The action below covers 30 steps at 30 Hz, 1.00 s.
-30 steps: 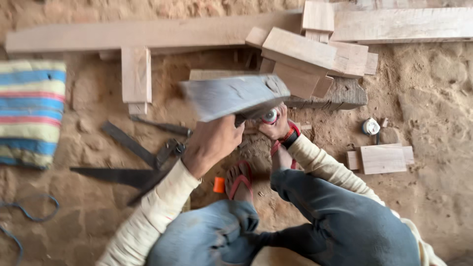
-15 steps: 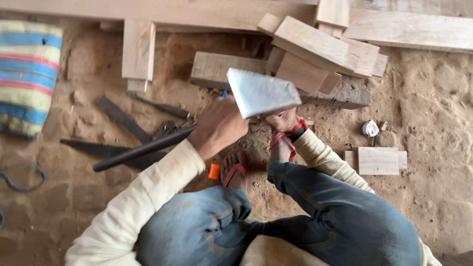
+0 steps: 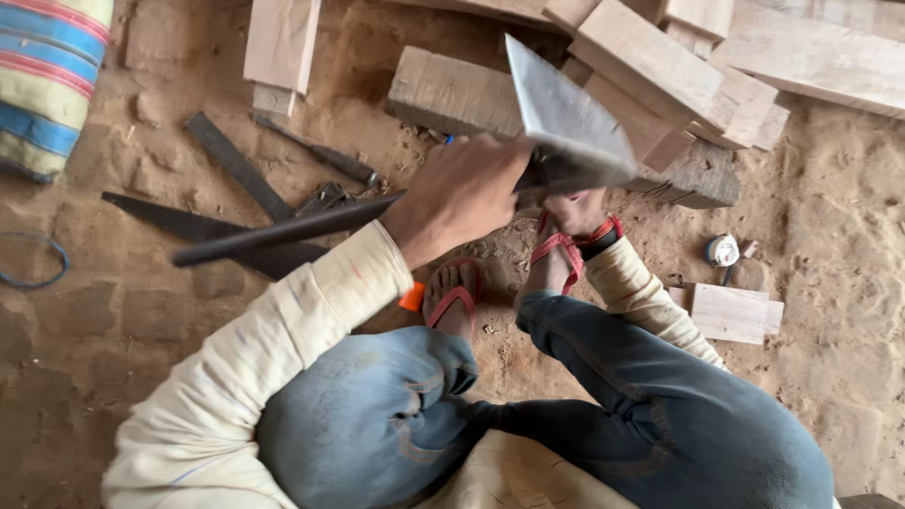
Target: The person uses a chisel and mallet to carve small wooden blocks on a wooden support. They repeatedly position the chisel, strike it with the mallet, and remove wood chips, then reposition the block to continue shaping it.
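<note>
You squat on sandy ground, gripping a broad-bladed adze over a worn wooden block.

Your left hand [image 3: 459, 195] is clenched around the dark handle of the adze [image 3: 566, 123], close behind its wide grey blade, which is raised and tilted above the wooden block [image 3: 452, 94]. Your right hand [image 3: 575, 209] sits just under the blade, mostly hidden by it, so you cannot tell whether it is closed or what it touches. Your sandalled feet [image 3: 454, 297] rest just below. Left of the handle lie a saw [image 3: 179, 221] and a flat metal bar [image 3: 236, 165]; pale planks [image 3: 660, 66] are stacked behind the block, and a small wood offcut [image 3: 735, 313] lies to your right.
</note>
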Available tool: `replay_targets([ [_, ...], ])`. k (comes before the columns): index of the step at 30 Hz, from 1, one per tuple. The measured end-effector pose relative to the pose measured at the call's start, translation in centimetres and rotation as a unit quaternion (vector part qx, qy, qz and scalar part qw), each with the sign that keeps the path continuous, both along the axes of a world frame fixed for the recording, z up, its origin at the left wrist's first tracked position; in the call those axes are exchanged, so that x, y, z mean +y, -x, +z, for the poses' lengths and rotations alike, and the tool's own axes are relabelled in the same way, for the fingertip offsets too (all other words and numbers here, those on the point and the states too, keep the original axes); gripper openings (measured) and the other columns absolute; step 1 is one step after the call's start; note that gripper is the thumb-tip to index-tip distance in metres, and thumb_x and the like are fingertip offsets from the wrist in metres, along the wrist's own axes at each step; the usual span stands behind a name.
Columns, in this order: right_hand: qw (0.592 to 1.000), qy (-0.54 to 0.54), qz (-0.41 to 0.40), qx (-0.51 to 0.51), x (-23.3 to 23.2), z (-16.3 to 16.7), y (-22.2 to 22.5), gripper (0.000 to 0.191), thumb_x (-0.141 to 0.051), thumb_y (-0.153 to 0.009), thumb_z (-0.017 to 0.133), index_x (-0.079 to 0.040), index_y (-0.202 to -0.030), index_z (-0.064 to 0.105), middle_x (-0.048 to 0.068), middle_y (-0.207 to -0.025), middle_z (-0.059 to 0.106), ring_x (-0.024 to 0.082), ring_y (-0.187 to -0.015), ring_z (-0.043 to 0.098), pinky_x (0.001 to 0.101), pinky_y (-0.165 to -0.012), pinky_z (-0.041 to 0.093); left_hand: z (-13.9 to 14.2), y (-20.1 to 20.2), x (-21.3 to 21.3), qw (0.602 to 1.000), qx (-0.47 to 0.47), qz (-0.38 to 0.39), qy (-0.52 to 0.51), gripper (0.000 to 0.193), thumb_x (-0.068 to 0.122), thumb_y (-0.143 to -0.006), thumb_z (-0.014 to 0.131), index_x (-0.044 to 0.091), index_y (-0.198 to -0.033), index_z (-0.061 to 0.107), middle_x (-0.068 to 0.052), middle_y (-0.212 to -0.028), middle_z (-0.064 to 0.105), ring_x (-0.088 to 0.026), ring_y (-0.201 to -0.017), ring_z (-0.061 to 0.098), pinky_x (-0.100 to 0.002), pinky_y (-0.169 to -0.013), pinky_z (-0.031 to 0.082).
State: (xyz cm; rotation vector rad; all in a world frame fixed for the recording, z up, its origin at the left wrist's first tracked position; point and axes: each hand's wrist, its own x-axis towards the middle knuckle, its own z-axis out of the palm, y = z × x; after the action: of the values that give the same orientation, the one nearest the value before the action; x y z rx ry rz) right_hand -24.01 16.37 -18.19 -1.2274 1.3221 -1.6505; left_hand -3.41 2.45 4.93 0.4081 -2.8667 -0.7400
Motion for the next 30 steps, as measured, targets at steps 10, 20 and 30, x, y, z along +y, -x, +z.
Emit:
replay_targets([
  [10, 0.989, 0.079, -0.008, 0.123, 0.8, -0.3, 0.6, 0.053, -0.025, -0.086, 0.062, 0.003, -0.130, 0.050, 0.017, -0.110, 0.072, 0.026, -0.100, 0.074, 0.0404, -0.094, 0.064, 0.0, -0.3, -0.5, 0.987, 0.029, 0.024, 0.155, 0.012, 0.017, -0.096, 0.065, 0.005, -0.093, 0.065, -0.008, -0.071, 0.065, -0.019, -0.054, 0.063, -0.038, -0.051, 0.054],
  [20, 0.911, 0.154, 0.094, 0.370, -2.7, 0.1, -0.2, 0.035, -0.023, -0.081, 0.077, -0.009, -0.110, 0.064, 0.008, -0.117, 0.071, 0.024, -0.106, 0.069, 0.0432, -0.092, 0.059, -4.4, -2.1, -1.2, 0.951, 0.308, -0.008, -0.034, 0.018, 0.019, -0.103, 0.070, 0.004, -0.113, 0.068, -0.009, -0.103, 0.069, -0.021, -0.090, 0.066, -0.039, -0.085, 0.055],
  [30, 0.960, 0.103, -0.218, -0.139, -5.6, 4.1, -4.6, 0.006, -0.005, -0.089, 0.060, -0.006, -0.084, 0.065, 0.007, -0.069, 0.066, 0.016, -0.052, 0.063, 0.0330, -0.048, 0.056, -9.2, -3.9, -1.3, 0.911, 0.286, 0.095, -0.282, 0.009, 0.015, -0.101, 0.068, 0.008, -0.103, 0.073, -0.004, -0.100, 0.077, -0.016, -0.089, 0.072, -0.033, -0.083, 0.059],
])
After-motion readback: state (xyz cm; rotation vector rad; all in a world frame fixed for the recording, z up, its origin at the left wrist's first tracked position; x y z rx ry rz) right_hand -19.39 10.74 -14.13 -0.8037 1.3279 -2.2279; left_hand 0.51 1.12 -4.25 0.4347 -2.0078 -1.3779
